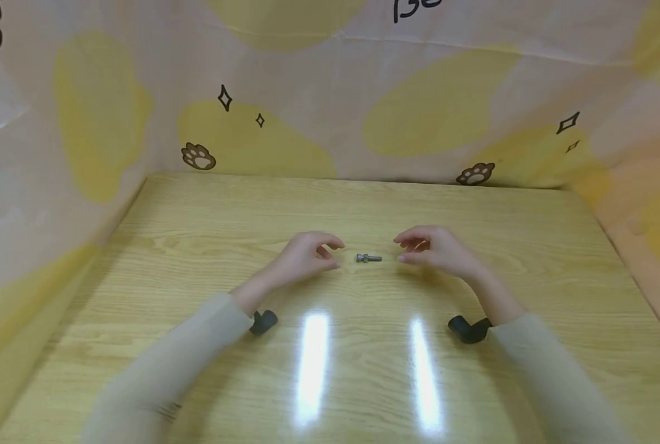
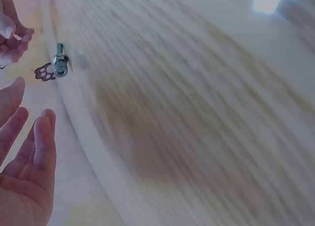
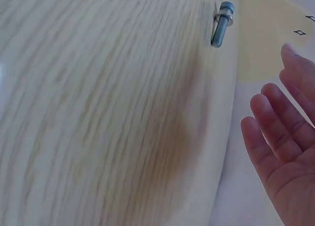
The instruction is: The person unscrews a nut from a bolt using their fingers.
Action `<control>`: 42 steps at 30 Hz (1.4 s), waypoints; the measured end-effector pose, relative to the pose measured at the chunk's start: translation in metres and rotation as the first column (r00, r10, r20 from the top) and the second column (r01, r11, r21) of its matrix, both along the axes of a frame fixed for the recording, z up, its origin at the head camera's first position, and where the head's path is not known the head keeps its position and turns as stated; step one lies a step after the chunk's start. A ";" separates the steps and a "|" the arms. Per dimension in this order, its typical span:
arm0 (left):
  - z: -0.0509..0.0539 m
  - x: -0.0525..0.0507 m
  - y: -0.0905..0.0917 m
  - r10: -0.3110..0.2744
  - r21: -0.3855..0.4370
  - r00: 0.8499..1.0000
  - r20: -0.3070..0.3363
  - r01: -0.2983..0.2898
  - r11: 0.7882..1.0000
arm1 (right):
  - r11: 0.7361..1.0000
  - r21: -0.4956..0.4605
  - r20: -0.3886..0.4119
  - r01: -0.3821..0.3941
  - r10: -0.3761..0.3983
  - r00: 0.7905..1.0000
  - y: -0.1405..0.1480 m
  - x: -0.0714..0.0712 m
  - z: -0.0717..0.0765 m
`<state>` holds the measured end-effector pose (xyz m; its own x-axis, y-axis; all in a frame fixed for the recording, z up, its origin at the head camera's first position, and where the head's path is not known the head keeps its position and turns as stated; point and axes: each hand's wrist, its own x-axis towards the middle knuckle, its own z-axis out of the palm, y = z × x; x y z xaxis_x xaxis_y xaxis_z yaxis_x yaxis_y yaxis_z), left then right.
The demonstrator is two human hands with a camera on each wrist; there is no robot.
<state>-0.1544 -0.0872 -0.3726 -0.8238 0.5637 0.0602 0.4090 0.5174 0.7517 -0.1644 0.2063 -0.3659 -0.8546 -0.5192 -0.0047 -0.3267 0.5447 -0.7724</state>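
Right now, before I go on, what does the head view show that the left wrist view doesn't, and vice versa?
Only the head view: the left sleeve, the right sleeve and the black wrist pieces.

Only the left wrist view: the palm side of the left hand and the recess in the bolt's head.

Both: the bolt lying on the table, with the left hand and right hand apart from it.

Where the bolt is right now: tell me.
In the head view, the bolt lies on the wooden tabletop just right of the picture's centre, between the left hand and the right hand, touching neither.
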 end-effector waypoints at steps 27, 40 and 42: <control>-0.020 -0.016 0.047 0.061 -0.089 0.998 -0.004 -0.061 0.994 | 1.000 -0.007 0.008 -0.006 0.006 1.000 -0.047 -0.017 -0.030; -0.020 -0.020 0.052 0.063 -0.109 0.998 0.029 -0.059 0.992 | 0.997 0.054 -0.013 -0.062 0.063 0.998 -0.057 -0.018 -0.034; -0.021 -0.019 0.052 0.065 -0.096 0.997 0.032 -0.062 0.993 | 0.996 0.060 -0.019 -0.065 0.066 0.998 -0.057 -0.018 -0.034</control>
<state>-0.1737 -0.0353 -0.3931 -0.8587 0.5120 -0.0210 0.3472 0.6114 0.7110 -0.1829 0.1489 -0.3995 -0.8191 -0.5733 -0.0197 -0.3786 0.5661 -0.7322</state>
